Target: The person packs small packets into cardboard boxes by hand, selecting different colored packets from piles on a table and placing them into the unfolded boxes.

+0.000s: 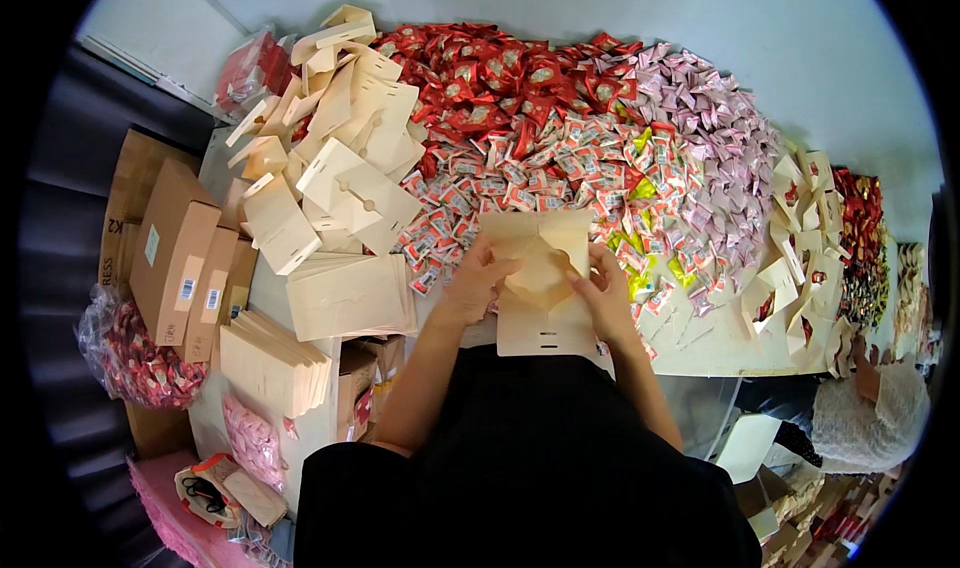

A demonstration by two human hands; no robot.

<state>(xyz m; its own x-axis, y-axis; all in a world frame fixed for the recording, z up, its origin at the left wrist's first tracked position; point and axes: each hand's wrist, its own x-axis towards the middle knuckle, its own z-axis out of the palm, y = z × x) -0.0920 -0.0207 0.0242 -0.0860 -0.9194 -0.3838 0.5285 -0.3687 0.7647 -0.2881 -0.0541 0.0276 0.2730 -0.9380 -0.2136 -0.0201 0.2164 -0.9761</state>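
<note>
A cream paperboard carton [544, 331] is held upright before my body, its middle spread into an opening between two panels. My left hand [480, 279] grips its left edge, with the thumb at the opening. On the opposite edge, my right hand [604, 286] holds the board with thumb and fingers. Two small slots show in the carton's near panel. Just beyond it lie many small red-and-white sachets [487, 185]. To the left is a loose heap of part-folded cartons [360, 189], above a stack of flat cartons [349, 294].
Red packets [517, 80] heap at the back, pink-white packets [705, 110] at right, with a few yellow packets [641, 189] between. Filled cartons [802, 268] stand on the table's right. Brown cardboard boxes [176, 238] line the left side. Another person's white sleeve [862, 418] is at far right.
</note>
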